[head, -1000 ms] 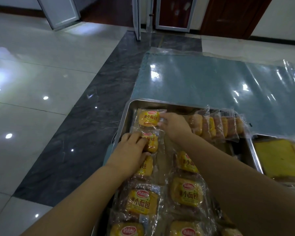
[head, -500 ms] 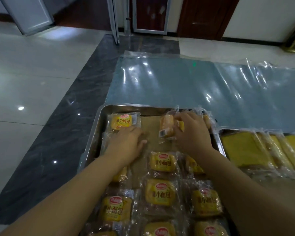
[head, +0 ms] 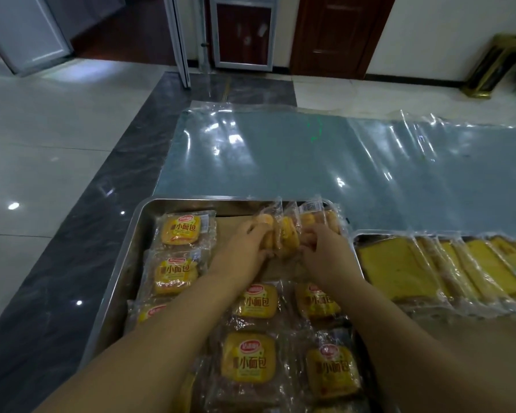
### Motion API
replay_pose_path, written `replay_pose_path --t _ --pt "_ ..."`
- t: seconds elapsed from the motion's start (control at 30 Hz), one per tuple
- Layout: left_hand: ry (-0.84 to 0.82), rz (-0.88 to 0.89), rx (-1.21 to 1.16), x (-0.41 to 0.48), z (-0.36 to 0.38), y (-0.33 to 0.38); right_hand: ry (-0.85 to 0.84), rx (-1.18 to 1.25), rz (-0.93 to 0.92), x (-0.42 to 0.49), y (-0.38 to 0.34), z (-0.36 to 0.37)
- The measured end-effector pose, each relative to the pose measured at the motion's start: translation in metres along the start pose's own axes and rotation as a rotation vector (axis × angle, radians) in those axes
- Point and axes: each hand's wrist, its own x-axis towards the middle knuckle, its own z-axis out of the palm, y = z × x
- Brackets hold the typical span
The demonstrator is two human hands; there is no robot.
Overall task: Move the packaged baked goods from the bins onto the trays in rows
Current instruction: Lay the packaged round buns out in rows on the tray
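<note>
A steel tray (head: 137, 231) in front of me holds several yellow packaged small breads lying flat in rows, such as one pack (head: 181, 229) at its far left. At the tray's far right, several packs stand on edge (head: 286, 234). My left hand (head: 242, 248) grips the leftmost of these upright packs. My right hand (head: 325, 251) has its fingers curled on the packs at the right of the bunch. A second tray (head: 358, 237) to the right carries long yellow cake slices (head: 399, 263) in clear wrap, laid overlapping.
The trays sit on a blue mat (head: 280, 156) covered with clear plastic film, on a tiled floor with a dark marble strip (head: 81, 234) to the left. Doors (head: 334, 34) and a white frame (head: 179, 40) stand at the far wall. A brass stand (head: 489, 67) is far right.
My left hand left the flat packs at the tray's left and moved right to the upright packs. My right hand stayed on that bunch. The view shifted right.
</note>
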Motion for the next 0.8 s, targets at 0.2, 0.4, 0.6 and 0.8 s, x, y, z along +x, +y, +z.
replay_pose_path --t 0.2,0.4,0.6,0.8 --pt "0.106 -0.145 -0.221 -0.008 -0.028 -0.008 0.129 0.080 0.002 -0.001 0.000 -0.014" --pt "0.193 -0.344 -0.452 -0.018 -0.048 -0.013 0.237 0.241 0.026 -0.006 -0.007 -0.020" --pt "0.113 -0.365 -0.600 -0.028 -0.051 -0.020 0.225 0.287 0.030 -0.013 -0.006 -0.020" --pt "-0.007 -0.283 -0.626 -0.031 -0.047 -0.016 0.246 0.305 0.055 -0.011 0.002 -0.018"
